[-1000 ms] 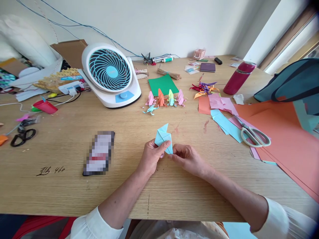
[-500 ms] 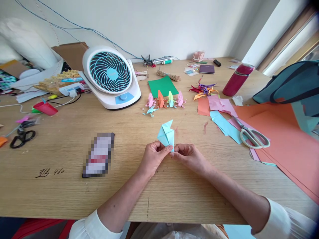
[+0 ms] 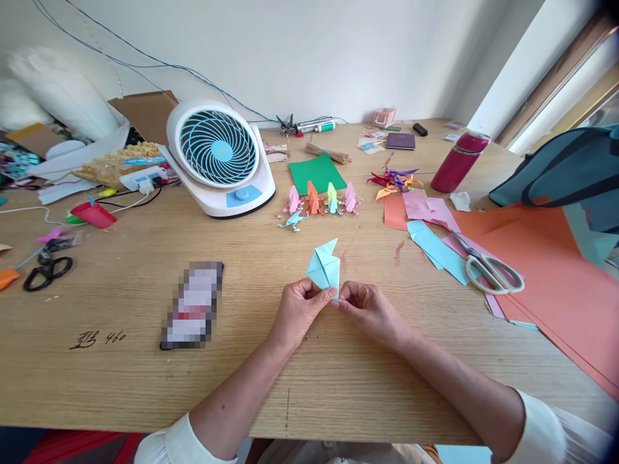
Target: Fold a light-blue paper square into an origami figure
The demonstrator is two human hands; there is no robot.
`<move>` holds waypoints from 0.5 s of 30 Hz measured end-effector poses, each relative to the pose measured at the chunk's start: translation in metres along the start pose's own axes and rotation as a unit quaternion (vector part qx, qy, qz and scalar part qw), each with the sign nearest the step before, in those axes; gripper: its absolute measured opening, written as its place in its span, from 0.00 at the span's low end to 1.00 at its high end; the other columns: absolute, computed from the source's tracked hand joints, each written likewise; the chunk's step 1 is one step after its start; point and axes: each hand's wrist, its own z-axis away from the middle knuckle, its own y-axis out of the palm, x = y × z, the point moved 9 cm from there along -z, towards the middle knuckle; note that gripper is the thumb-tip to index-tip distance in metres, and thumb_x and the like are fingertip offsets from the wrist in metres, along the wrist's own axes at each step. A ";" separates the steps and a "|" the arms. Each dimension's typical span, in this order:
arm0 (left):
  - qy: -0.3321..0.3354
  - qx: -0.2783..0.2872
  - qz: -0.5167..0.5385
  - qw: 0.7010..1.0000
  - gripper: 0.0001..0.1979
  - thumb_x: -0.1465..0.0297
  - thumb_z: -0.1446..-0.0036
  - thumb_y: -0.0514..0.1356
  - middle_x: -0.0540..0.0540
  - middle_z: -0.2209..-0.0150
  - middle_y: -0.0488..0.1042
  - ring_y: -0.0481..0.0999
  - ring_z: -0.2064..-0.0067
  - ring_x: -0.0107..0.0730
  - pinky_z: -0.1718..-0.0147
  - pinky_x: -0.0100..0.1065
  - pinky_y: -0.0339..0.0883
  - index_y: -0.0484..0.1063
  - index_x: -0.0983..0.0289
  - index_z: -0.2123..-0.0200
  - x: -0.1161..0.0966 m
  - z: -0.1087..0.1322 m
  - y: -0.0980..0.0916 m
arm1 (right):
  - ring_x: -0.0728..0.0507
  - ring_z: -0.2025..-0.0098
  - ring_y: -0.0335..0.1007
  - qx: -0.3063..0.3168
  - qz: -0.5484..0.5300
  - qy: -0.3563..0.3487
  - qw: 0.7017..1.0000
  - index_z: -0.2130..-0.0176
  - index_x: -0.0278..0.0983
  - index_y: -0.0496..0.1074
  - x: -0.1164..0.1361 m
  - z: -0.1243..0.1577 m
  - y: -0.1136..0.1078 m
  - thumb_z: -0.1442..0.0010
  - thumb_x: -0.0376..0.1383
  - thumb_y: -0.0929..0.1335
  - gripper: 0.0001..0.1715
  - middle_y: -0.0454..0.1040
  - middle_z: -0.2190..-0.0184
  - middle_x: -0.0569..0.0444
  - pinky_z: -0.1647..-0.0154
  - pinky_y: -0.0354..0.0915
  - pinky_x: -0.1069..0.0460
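A partly folded piece of light blue origami paper stands up between my hands above the middle of the table, a pointed flap at its top. My left hand pinches its lower edge, thumb in front and fingers behind. At the lower right corner, my right hand is closed with thumb and forefinger on the paper. Beyond the paper, several small folded paper figures sit in a row, among them an orange one and a green one. A blue one lies in front of them.
Behind the figures lies a green sheet. White-handled scissors rest on coloured paper at right, near a red bottle. A fan stands back left; a blurred phone-like object and black-handled scissors lie left.
The whole view has shifted slightly, so everything sits a little lower. Both hands keep their hold on the blue paper, whose folds look the same.
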 end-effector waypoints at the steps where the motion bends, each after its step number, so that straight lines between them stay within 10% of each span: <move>1: 0.005 0.003 -0.010 1.000 0.23 0.57 0.54 0.70 0.45 0.80 0.57 0.54 0.74 0.22 0.74 0.29 0.49 0.62 0.65 0.81 0.000 0.000 0.000 | 0.51 0.75 0.53 -0.001 0.015 0.000 1.000 0.74 0.36 0.66 0.000 0.000 0.000 0.44 0.51 0.72 0.23 0.63 0.78 0.60 0.74 0.50 0.53; 8: 0.030 0.065 -0.063 0.996 0.19 0.56 0.49 0.66 0.46 0.77 0.60 0.57 0.73 0.24 0.73 0.29 0.51 0.67 0.66 0.77 -0.005 -0.002 0.006 | 0.50 0.74 0.54 0.062 0.031 0.006 0.998 0.70 0.36 0.68 0.004 0.002 0.002 0.43 0.51 0.72 0.22 0.63 0.77 0.60 0.73 0.51 0.54; 15: 0.057 0.116 -0.091 0.987 0.16 0.60 0.48 0.66 0.45 0.78 0.61 0.58 0.75 0.23 0.75 0.27 0.52 0.69 0.66 0.76 -0.015 0.001 0.017 | 0.49 0.72 0.59 -0.039 -0.038 -0.026 0.998 0.68 0.37 0.69 0.019 -0.004 -0.028 0.42 0.56 0.70 0.25 0.67 0.74 0.57 0.69 0.58 0.53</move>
